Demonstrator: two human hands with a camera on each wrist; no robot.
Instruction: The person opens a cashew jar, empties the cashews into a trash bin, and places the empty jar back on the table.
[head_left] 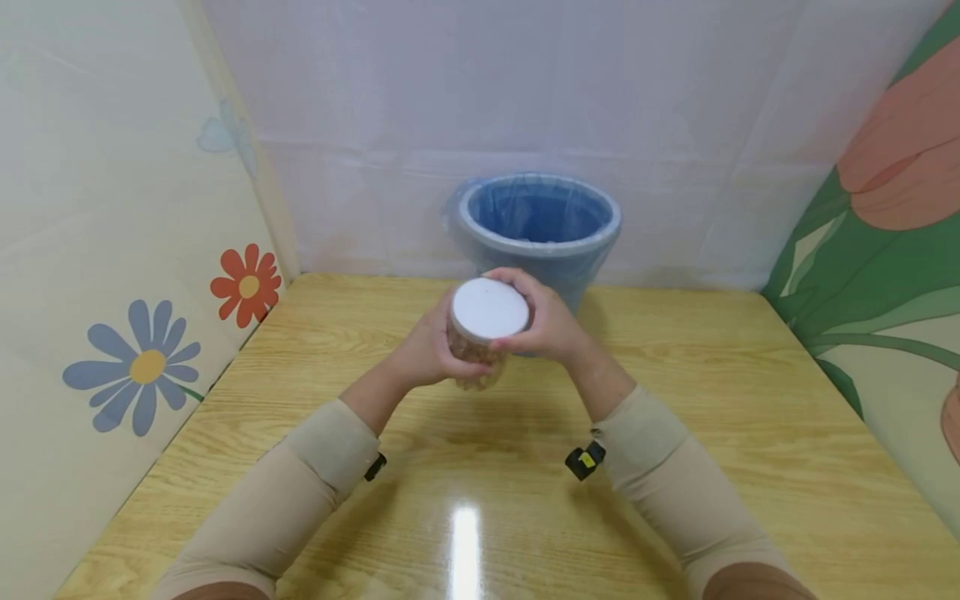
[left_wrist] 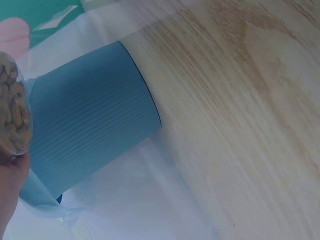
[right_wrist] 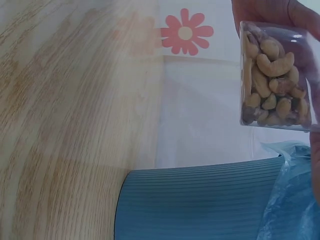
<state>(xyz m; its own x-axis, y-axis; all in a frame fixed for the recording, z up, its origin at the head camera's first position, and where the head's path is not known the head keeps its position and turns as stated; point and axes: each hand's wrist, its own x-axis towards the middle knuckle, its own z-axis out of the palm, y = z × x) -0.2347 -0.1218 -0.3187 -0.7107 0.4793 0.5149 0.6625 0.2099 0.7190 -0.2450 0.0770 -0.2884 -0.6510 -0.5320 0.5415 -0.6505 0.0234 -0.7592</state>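
Observation:
A clear plastic jar of nuts point(right_wrist: 274, 82), cashews among them, is held up above the table between both hands. Its round white lid point(head_left: 491, 308) faces the head camera. My left hand point(head_left: 432, 344) grips the jar's body from the left, the thumb across its near side. Around the lid's right edge curl the fingers and thumb of my right hand point(head_left: 546, 321). In the left wrist view the nuts point(left_wrist: 12, 107) show through the jar's bottom. Whether the lid is loose cannot be seen.
Just behind the hands, against the back wall, stands a blue ribbed bin point(head_left: 540, 242) with a clear bag liner over its rim. The wooden table point(head_left: 712, 400) runs back to a pale cloth wall, with flower-printed panels point(head_left: 146, 367) on both sides.

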